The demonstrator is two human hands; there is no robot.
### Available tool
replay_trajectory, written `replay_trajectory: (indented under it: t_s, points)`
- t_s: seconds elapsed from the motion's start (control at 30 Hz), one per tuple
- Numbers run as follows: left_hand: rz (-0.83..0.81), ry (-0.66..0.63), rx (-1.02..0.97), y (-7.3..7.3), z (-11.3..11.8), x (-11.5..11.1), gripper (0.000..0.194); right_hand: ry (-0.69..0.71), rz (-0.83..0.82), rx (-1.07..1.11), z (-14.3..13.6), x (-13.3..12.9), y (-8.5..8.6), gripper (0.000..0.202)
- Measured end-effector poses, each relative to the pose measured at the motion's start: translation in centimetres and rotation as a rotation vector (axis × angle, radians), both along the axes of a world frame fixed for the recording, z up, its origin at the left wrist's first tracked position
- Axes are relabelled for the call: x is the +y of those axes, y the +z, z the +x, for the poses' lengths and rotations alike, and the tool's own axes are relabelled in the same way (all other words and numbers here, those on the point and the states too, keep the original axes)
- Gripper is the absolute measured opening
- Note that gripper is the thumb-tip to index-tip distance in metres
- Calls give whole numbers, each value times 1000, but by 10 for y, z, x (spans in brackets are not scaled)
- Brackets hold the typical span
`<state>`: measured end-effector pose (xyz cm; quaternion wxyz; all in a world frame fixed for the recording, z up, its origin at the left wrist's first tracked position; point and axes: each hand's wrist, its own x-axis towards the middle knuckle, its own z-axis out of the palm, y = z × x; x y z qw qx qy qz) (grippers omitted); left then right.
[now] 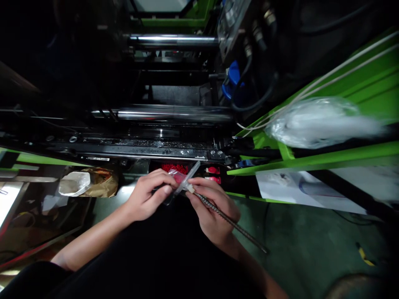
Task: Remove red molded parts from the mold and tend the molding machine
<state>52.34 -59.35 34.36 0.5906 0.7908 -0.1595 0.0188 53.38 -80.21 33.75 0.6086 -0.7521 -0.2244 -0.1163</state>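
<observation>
My left hand, thumb and fingers closed together, grips the near end of a translucent plastic piece. This piece slants up and right between my hands. My right hand is closed around a thin, dark ribbed rod. The rod slopes down to the right, past the hand. Its upper end meets a small whitish tip at the plastic piece; whether they are joined I cannot tell. Just beyond my fingers lie red stringy pieces, partly hidden by the hands.
Polished metal bars of a dark machine run across in front. Small red parts lie right of the hands. A clear plastic bag rests by the green frame. A brown bag stands to the left.
</observation>
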Motion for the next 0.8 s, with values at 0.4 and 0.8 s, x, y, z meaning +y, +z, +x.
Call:
replay_trajectory:
  t_s: [0.4, 0.8]
  points:
    - [-80, -32, 196, 25, 2, -1, 11, 53, -4, -2, -4, -2, 4, 36]
    - [-162, -59, 364, 25, 3, -4, 7, 83, 51, 37, -11, -3, 3, 39]
